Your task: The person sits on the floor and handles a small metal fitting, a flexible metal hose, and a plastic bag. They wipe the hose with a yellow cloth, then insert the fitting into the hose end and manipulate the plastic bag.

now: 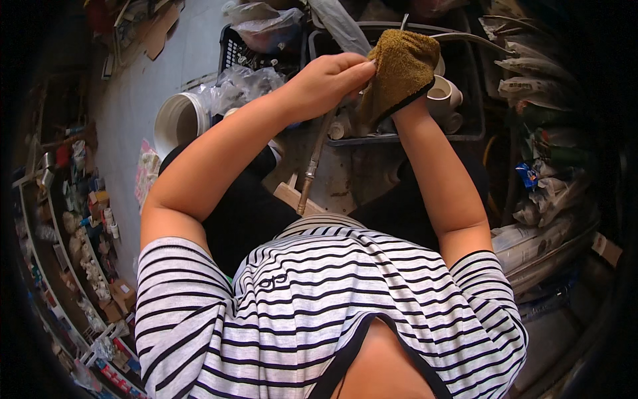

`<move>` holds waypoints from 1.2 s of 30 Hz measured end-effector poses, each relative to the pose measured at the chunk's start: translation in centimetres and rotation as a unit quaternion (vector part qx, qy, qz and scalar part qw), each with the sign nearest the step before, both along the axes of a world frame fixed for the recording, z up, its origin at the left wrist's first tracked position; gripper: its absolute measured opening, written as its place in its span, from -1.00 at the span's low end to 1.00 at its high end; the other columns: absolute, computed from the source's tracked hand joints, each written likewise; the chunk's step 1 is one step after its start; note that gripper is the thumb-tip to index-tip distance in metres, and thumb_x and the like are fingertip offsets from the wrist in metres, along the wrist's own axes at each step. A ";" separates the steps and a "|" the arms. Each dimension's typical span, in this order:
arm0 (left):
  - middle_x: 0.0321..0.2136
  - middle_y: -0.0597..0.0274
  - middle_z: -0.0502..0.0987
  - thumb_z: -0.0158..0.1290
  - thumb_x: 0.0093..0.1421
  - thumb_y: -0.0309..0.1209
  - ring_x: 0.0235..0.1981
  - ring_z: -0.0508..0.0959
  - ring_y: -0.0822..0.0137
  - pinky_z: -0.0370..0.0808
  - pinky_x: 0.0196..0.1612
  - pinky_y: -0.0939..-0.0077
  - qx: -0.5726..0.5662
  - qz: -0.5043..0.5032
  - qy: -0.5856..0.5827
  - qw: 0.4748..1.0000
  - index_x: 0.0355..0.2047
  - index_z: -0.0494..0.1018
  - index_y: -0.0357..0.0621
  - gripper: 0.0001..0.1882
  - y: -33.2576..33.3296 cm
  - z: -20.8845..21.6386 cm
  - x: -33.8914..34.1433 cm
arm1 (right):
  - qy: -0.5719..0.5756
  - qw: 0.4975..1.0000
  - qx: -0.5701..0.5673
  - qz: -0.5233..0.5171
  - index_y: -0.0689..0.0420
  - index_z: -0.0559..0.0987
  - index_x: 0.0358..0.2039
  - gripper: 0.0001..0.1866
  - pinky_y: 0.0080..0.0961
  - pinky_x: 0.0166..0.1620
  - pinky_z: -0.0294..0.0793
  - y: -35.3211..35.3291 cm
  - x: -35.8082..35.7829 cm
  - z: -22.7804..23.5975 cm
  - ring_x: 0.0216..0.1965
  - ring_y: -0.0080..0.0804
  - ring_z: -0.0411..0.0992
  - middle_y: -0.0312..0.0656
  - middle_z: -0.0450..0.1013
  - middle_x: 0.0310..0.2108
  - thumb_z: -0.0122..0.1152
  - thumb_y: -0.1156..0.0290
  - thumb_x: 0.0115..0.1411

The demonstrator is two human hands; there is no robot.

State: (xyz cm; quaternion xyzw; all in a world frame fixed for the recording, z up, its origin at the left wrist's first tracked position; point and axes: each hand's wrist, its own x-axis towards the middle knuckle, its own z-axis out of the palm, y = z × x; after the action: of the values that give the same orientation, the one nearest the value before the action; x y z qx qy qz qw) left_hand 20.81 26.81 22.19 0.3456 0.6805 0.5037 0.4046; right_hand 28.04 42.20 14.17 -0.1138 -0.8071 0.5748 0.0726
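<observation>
A brown towelling cloth (pixel 397 70) with a dark edge hangs draped over my right hand (pixel 413 108), so that only its wrist and heel show below the hem. What the right fingers do under the fabric is hidden. My left hand (pixel 327 85) is closed, pinching the cloth's left side between thumb and fingers. A thin metal piece (pixel 405 21) sticks up behind the cloth's top. Below my hands, a metal-ended hose or rod (pixel 311 169) slants down toward my lap; its upper part passes behind the left hand.
A dark crate (pixel 475 126) ahead holds white pipe fittings (pixel 444 96). Left of it stand a white bucket (pixel 179 123), clear plastic bags (pixel 246 90) and a black basket (pixel 230 50). Bagged goods (pixel 531 86) line the right; loaded shelves (pixel 63 249) run along the left.
</observation>
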 end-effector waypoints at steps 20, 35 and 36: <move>-0.46 0.40 0.45 -0.15 0.28 -0.31 -0.57 0.25 0.65 0.20 -0.51 0.80 -0.132 -0.077 -0.339 0.928 -0.20 0.38 -0.17 -0.78 -5.3 1.5 3.6 | 0.159 0.954 0.203 -0.152 0.07 0.44 -0.29 -0.71 -0.41 -0.10 0.33 7.1 -1.9 -2.4 -0.19 -0.34 0.35 -0.20 0.38 -0.29 0.00 0.15 0.10; -0.57 0.22 0.40 -0.03 0.18 -0.46 -0.51 0.41 0.44 0.36 -0.41 0.59 -0.105 0.030 0.050 0.993 -0.37 0.36 -0.26 -0.89 -6.1 4.5 4.3 | 0.175 0.957 -0.173 0.151 0.06 0.23 0.04 -0.57 -0.38 0.16 0.10 -5.2 1.5 0.8 0.07 -0.35 0.19 -0.21 0.23 0.00 -0.07 0.19 0.19; -0.58 0.21 0.40 -0.02 0.18 -0.44 -0.53 0.40 0.42 0.35 -0.42 0.58 -0.096 0.023 0.094 0.991 -0.36 0.36 -0.26 -0.88 -5.8 4.8 4.3 | 0.178 0.952 -0.220 0.113 0.07 0.23 0.04 -0.56 -0.41 0.15 0.12 -4.7 1.3 0.5 0.06 -0.37 0.20 -0.21 0.24 0.00 -0.05 0.20 0.18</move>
State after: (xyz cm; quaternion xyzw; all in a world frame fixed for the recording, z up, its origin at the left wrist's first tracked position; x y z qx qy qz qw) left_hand 25.11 20.97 27.00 0.3358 0.7683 0.4105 0.3583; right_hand 29.35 37.50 14.71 0.0692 -0.6419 0.7537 0.1226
